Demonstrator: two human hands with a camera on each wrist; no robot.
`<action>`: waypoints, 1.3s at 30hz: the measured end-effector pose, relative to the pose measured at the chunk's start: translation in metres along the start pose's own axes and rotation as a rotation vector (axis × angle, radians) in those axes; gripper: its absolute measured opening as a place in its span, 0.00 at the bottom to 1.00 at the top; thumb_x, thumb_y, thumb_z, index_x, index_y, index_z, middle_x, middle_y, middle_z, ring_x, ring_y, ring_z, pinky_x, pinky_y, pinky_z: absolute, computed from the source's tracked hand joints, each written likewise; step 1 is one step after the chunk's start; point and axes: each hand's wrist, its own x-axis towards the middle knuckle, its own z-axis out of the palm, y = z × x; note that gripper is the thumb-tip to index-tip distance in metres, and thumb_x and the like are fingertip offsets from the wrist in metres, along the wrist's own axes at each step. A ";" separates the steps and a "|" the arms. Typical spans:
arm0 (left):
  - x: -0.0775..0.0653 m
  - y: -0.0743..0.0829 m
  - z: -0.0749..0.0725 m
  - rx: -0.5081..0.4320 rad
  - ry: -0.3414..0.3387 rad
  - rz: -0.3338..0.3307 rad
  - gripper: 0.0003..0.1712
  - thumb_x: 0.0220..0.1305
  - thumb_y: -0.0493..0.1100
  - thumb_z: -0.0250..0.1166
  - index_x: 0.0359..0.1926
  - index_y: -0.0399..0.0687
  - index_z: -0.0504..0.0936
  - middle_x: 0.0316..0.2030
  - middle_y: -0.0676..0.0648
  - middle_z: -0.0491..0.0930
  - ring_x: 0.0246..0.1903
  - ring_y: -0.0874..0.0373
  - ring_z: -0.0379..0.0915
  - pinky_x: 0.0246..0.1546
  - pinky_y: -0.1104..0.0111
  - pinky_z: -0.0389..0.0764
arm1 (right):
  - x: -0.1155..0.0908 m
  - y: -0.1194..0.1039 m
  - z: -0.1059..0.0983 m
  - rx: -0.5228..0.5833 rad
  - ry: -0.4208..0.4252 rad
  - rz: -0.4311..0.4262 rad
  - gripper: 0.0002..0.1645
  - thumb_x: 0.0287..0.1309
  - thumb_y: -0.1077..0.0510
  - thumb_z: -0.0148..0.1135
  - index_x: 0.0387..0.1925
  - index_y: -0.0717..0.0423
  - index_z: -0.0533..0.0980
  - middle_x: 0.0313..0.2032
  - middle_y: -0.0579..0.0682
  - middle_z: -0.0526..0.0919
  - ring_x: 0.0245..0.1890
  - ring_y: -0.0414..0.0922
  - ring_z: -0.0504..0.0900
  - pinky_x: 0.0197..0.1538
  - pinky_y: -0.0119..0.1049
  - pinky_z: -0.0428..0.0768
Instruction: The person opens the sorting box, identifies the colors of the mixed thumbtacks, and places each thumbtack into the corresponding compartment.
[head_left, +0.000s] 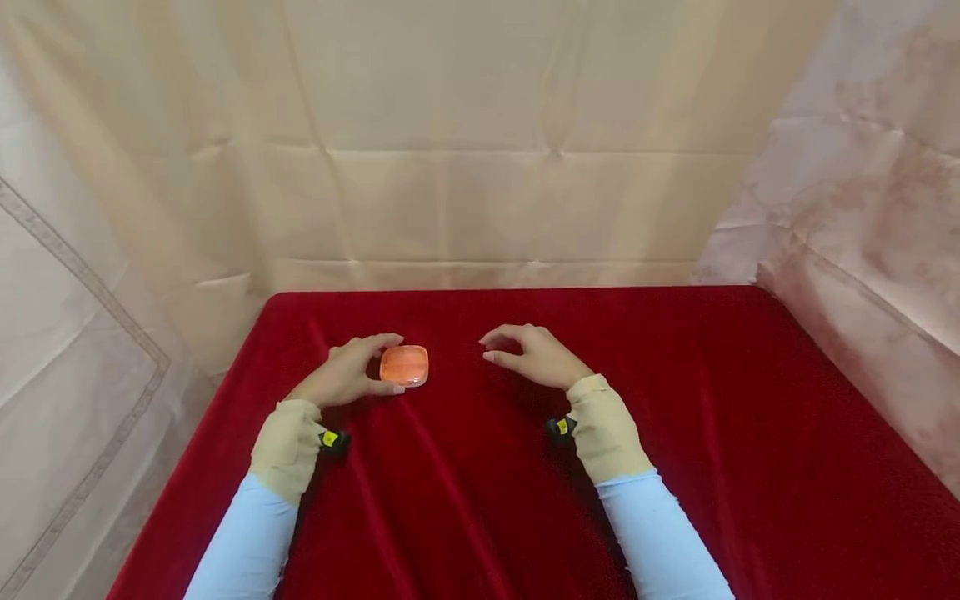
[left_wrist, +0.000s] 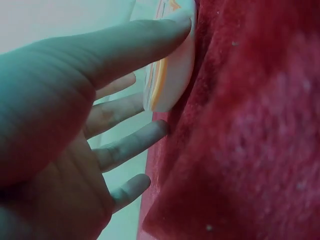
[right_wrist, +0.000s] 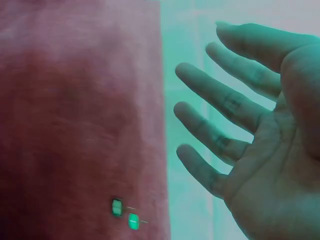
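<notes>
A small rounded-square container with a glossy orange top (head_left: pixel 405 365) sits on the red cloth, left of the middle. My left hand (head_left: pixel 341 372) holds it by its sides, thumb on the near edge and forefinger on the far one. The left wrist view shows the white lower body of the container (left_wrist: pixel 176 75) and an orange band round its rim, with the thumb against it and the lower fingers spread. Over the cloth to the right, my right hand (head_left: pixel 542 357) is empty, its fingers loosely bent toward the container and well apart from it.
Red velvet cloth (head_left: pixel 465 467) covers the table, with a few raised creases at front left. A beige curtain (head_left: pixel 480 200) hangs behind the far edge, and pale drapes (head_left: pixel 885 250) stand at the sides. Each wrist carries a small black camera (head_left: pixel 560 427).
</notes>
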 end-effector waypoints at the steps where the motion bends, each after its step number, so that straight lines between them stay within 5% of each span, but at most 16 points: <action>1: 0.001 0.000 0.000 0.000 0.004 0.007 0.46 0.51 0.55 0.75 0.68 0.44 0.69 0.56 0.46 0.76 0.56 0.48 0.70 0.55 0.42 0.55 | 0.000 0.000 -0.003 0.018 0.020 0.002 0.21 0.65 0.46 0.61 0.55 0.50 0.79 0.50 0.41 0.82 0.53 0.38 0.77 0.56 0.41 0.71; 11: 0.012 0.021 0.010 0.011 0.095 0.030 0.47 0.45 0.56 0.77 0.64 0.43 0.70 0.49 0.47 0.78 0.46 0.51 0.70 0.48 0.57 0.69 | 0.001 0.004 -0.003 0.038 -0.008 0.019 0.23 0.60 0.47 0.66 0.54 0.51 0.78 0.45 0.42 0.82 0.44 0.40 0.79 0.48 0.38 0.75; 20: 0.023 0.053 0.033 -0.077 0.079 0.063 0.47 0.46 0.63 0.74 0.63 0.47 0.68 0.47 0.53 0.76 0.40 0.58 0.72 0.40 0.66 0.74 | 0.004 -0.003 0.005 -0.012 -0.189 -0.002 0.45 0.47 0.43 0.75 0.65 0.51 0.70 0.53 0.47 0.77 0.36 0.42 0.80 0.41 0.33 0.76; 29: 0.028 0.086 0.062 -0.106 0.009 0.166 0.44 0.47 0.61 0.74 0.60 0.48 0.68 0.44 0.54 0.77 0.37 0.62 0.73 0.38 0.68 0.74 | -0.010 0.000 -0.005 -0.070 -0.332 0.117 0.37 0.40 0.39 0.77 0.53 0.45 0.77 0.35 0.47 0.79 0.37 0.43 0.76 0.39 0.36 0.74; 39: 0.023 0.088 0.068 -0.086 -0.004 0.145 0.45 0.45 0.64 0.74 0.60 0.50 0.69 0.47 0.57 0.76 0.41 0.62 0.70 0.41 0.68 0.73 | -0.015 0.002 -0.003 0.006 -0.345 0.082 0.35 0.40 0.40 0.78 0.51 0.47 0.77 0.36 0.47 0.80 0.38 0.43 0.77 0.40 0.36 0.75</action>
